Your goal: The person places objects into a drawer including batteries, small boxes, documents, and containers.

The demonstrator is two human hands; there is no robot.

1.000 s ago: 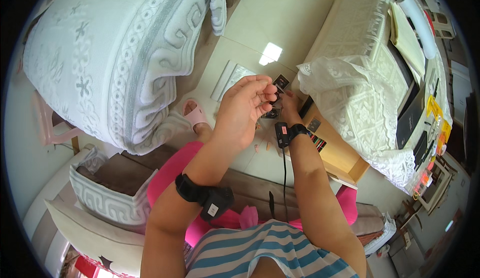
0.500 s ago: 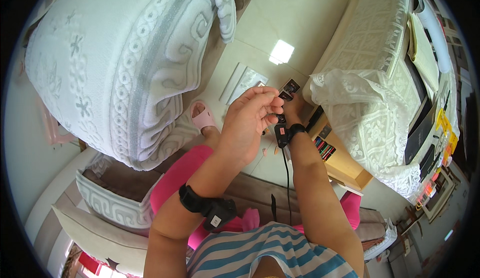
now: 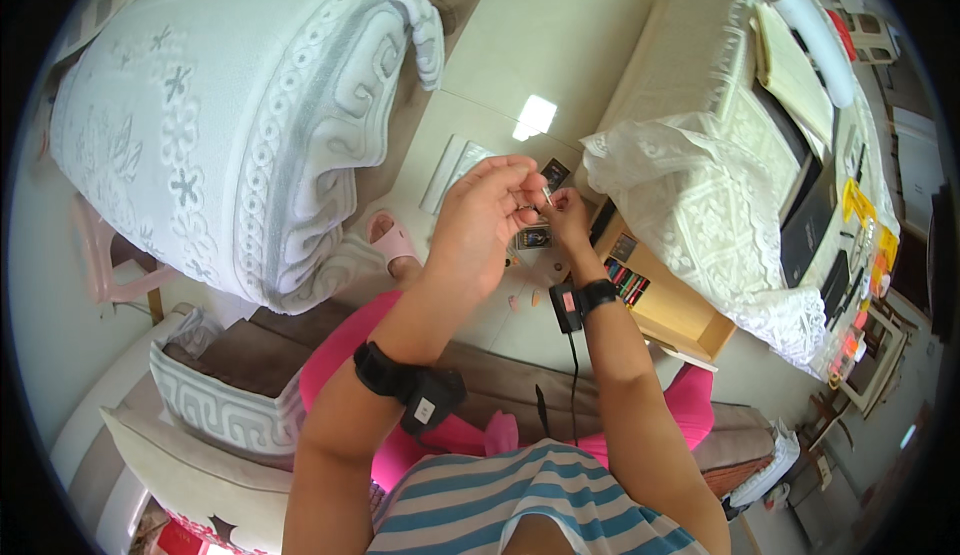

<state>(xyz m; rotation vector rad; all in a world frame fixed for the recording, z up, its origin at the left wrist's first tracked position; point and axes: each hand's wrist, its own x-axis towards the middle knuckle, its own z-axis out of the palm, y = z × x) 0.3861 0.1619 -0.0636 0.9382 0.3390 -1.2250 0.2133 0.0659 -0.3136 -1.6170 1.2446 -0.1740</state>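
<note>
My left hand [image 3: 478, 230] is raised over the floor with its fingers curled toward the thumb; what they hold, if anything, is hidden. Close beside it, my right hand [image 3: 569, 218] pinches a small, thin, pale piece [image 3: 547, 196], too small to name. That piece sits right by my left fingertips. Beyond the hands a dark flat box [image 3: 554, 173] lies on the floor, and another small dark box [image 3: 534, 239] shows under them. Some tiny pinkish bits [image 3: 514, 303] lie nearer to me.
To the right, an open wooden drawer [image 3: 690, 320] holds a row of coloured sticks [image 3: 626, 283]. A lace-covered table [image 3: 690, 205] stands above it. A towel-draped seat [image 3: 210, 145] fills the left. A white flat panel [image 3: 455, 165] lies on the floor past my pink slipper [image 3: 392, 237].
My right hand has come up from the dark boxes to my left fingertips, now with a small pale piece in its pinch. The view has shifted slightly.
</note>
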